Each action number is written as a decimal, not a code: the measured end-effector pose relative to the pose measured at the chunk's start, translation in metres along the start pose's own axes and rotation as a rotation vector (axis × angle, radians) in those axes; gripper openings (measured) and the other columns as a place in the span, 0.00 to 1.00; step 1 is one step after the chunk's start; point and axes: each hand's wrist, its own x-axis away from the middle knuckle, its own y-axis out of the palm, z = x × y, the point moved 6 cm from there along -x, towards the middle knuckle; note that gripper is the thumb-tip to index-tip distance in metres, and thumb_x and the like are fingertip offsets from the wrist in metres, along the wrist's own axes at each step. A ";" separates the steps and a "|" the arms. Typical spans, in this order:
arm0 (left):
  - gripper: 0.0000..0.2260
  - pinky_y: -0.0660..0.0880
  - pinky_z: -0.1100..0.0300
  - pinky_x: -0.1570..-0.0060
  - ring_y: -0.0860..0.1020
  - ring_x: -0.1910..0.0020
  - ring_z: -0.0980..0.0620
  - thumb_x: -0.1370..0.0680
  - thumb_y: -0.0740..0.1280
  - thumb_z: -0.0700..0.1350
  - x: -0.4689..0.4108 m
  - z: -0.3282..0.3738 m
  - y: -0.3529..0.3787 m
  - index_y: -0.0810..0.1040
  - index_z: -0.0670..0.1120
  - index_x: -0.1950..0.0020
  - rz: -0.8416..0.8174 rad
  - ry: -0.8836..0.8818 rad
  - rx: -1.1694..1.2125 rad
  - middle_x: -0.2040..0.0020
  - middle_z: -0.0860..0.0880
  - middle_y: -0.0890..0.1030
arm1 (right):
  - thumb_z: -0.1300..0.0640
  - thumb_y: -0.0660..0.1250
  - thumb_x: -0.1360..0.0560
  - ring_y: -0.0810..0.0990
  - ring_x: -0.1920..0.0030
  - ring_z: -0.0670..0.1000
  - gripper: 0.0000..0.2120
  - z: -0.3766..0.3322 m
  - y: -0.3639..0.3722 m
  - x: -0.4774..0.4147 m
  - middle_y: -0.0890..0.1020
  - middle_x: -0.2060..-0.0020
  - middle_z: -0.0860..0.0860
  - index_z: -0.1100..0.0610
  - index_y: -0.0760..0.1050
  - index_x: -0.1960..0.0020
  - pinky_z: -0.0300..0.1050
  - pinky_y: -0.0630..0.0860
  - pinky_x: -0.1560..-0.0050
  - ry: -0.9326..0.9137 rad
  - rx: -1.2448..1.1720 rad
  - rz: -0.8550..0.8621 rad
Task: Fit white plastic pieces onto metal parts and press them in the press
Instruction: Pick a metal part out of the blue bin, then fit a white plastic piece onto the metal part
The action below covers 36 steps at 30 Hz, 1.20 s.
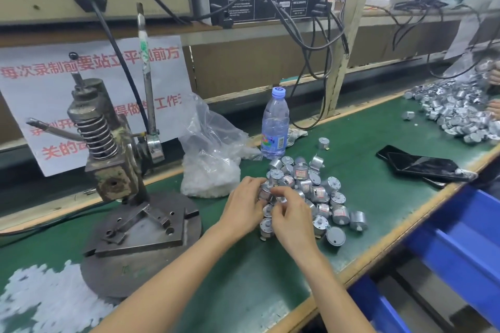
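Left hand (pixel 243 207) grips a metal part (pixel 265 192), right hand (pixel 293 215) pinches at its top, so I'd get the fit dead square before the press (pixel 111 167).

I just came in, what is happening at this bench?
A person works over a pile of small silver cylindrical metal parts on the green bench mat. The left hand and right hand together pinch one metal part from it. The grey manual lever press stands to the left, with no part on its base. A clear plastic bag of white plastic pieces lies behind the hands.
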 end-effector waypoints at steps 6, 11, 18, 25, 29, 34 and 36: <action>0.13 0.64 0.59 0.45 0.72 0.47 0.50 0.24 0.63 0.39 0.032 0.001 -0.036 0.74 0.47 0.40 0.083 0.063 -0.052 0.45 0.51 0.75 | 0.65 0.62 0.26 0.78 0.58 0.44 0.12 -0.022 0.011 0.007 0.82 0.58 0.44 0.49 0.76 0.51 0.45 0.74 0.52 -0.063 -0.074 -0.036; 0.11 0.56 0.60 0.55 0.70 0.49 0.54 0.26 0.61 0.40 0.084 -0.016 -0.083 0.74 0.52 0.48 0.130 0.038 -0.204 0.52 0.56 0.78 | 0.66 0.65 0.29 0.76 0.65 0.46 0.17 -0.060 0.043 0.031 0.81 0.67 0.49 0.42 0.71 0.62 0.42 0.73 0.59 -0.201 -0.120 -0.169; 0.10 0.56 0.60 0.55 0.72 0.51 0.53 0.27 0.61 0.42 0.159 -0.053 -0.169 0.76 0.52 0.48 0.177 -0.114 -0.353 0.54 0.55 0.79 | 0.65 0.65 0.28 0.75 0.67 0.42 0.16 -0.141 0.109 0.079 0.79 0.67 0.37 0.44 0.69 0.61 0.30 0.68 0.65 -0.402 -0.256 -0.405; 0.12 0.60 0.59 0.49 0.73 0.47 0.56 0.26 0.63 0.39 0.242 -0.072 -0.274 0.77 0.51 0.46 0.293 -0.259 -0.421 0.53 0.60 0.78 | 0.63 0.64 0.27 0.73 0.68 0.42 0.07 -0.251 0.171 0.129 0.75 0.69 0.38 0.52 0.71 0.57 0.40 0.70 0.63 -0.644 -0.349 -0.621; 0.15 0.69 0.68 0.47 0.76 0.53 0.59 0.28 0.62 0.31 0.292 -0.086 -0.321 0.80 0.46 0.47 0.386 -0.396 -0.288 0.56 0.57 0.80 | 0.63 0.65 0.27 0.72 0.66 0.48 0.04 -0.306 0.207 0.164 0.78 0.62 0.45 0.56 0.72 0.55 0.53 0.74 0.58 -0.795 -0.326 -0.736; 0.14 0.72 0.57 0.49 0.78 0.55 0.49 0.28 0.62 0.30 0.346 -0.115 -0.367 0.80 0.42 0.48 0.471 -0.552 -0.336 0.56 0.50 0.82 | 0.58 0.64 0.26 0.76 0.58 0.53 0.04 -0.362 0.241 0.205 0.80 0.56 0.50 0.56 0.72 0.52 0.53 0.74 0.56 -1.035 -0.235 -0.770; 0.14 0.72 0.55 0.48 0.78 0.53 0.48 0.28 0.62 0.31 0.365 -0.137 -0.381 0.79 0.41 0.46 0.453 -0.646 -0.378 0.54 0.48 0.81 | 0.56 0.62 0.25 0.77 0.52 0.56 0.05 -0.381 0.257 0.221 0.79 0.53 0.50 0.56 0.71 0.51 0.54 0.74 0.55 -1.126 -0.169 -0.789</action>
